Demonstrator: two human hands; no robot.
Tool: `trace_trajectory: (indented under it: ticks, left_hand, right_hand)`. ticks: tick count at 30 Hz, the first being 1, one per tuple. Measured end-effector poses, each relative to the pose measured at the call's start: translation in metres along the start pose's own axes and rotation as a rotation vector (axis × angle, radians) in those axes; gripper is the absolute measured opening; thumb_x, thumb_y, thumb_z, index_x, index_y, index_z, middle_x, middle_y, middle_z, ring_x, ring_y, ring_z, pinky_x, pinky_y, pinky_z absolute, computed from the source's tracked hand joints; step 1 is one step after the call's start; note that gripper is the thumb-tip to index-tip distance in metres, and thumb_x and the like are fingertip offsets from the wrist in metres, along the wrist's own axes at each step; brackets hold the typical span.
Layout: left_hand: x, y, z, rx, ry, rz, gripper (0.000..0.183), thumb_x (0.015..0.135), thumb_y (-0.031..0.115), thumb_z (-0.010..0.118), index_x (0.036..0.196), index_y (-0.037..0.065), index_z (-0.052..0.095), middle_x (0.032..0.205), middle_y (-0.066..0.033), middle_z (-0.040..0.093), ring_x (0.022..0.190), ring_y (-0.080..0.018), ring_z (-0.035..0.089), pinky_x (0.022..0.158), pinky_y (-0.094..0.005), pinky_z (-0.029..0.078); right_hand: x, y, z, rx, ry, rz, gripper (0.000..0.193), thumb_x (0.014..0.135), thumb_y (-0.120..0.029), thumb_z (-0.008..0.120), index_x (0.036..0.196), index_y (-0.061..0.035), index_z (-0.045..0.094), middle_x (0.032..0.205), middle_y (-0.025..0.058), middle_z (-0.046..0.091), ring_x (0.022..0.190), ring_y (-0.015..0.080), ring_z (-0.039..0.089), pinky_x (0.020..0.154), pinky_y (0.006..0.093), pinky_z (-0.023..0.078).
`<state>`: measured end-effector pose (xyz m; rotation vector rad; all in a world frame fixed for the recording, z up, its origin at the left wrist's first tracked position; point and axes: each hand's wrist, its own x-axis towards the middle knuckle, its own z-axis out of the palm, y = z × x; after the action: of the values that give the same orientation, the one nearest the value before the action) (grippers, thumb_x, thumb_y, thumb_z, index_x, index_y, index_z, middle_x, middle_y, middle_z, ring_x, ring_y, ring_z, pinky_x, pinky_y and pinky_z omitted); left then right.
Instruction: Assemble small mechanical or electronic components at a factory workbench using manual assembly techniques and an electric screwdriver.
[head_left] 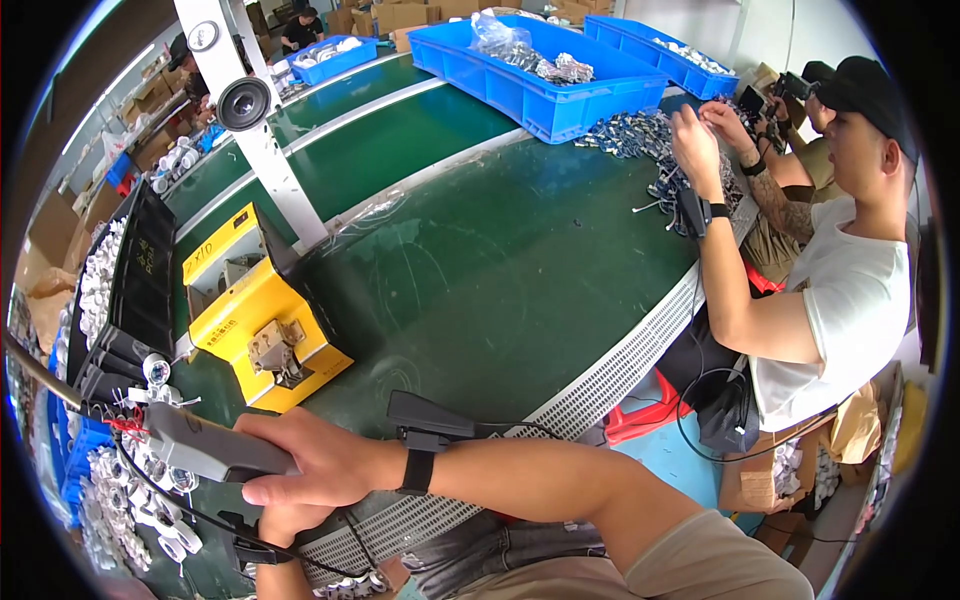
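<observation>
My right hand (315, 460) grips a dark grey, boxy hand tool (215, 445), thumb along its near side. Red wires and a dark cable show by the tool's far left end; its exact kind I cannot make out. My left hand (292, 518) is just below the right one, its fingers hidden behind the right hand and the tool. Beside and below the tool lies a pile of small white parts with round heads (130, 510). A single round-headed white part (156, 370) stands just above the tool.
A yellow box (250, 330) holding metal pieces stands on the green table (480, 270). Left of it is a black bin (140, 250) near more white parts. A blue crate (540, 80) sits at the back. On the right, a co-worker (840, 240) handles something beside a heap of small metal parts (630, 135).
</observation>
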<state>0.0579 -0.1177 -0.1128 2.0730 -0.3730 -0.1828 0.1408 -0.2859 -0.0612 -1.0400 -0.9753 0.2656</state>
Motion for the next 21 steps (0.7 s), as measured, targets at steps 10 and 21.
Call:
trace_trajectory:
  ticks: [10, 21]
  left_hand:
    - [0.003, -0.003, -0.01, -0.01, -0.007, 0.026, 0.036, 0.082, 0.01, 0.073, 0.113, 0.0, 0.059, 0.104, -0.007, 0.063, 0.099, -0.0204, 0.06, 0.087, -0.0344, 0.049]
    - [0.023, 0.03, -0.006, -0.066, 0.273, -0.071, 0.021, 0.08, 0.009, 0.076, 0.094, 0.0, 0.064, 0.08, -0.0037, 0.065, 0.069, -0.0117, 0.059, 0.063, -0.0263, 0.048]
  right_hand:
    - [0.001, 0.002, -0.001, -0.027, -0.044, 0.025, 0.056, 0.084, -0.054, 0.063, 0.101, -0.0012, 0.053, 0.08, 0.0134, 0.059, 0.073, 0.0268, 0.058, 0.068, 0.0361, 0.045]
    - [0.037, -0.058, -0.134, -0.423, 0.831, -0.32, 0.019, 0.095, -0.021, 0.059, 0.092, -0.0026, 0.058, 0.085, 0.0061, 0.061, 0.072, 0.0141, 0.059, 0.068, 0.0283, 0.048]
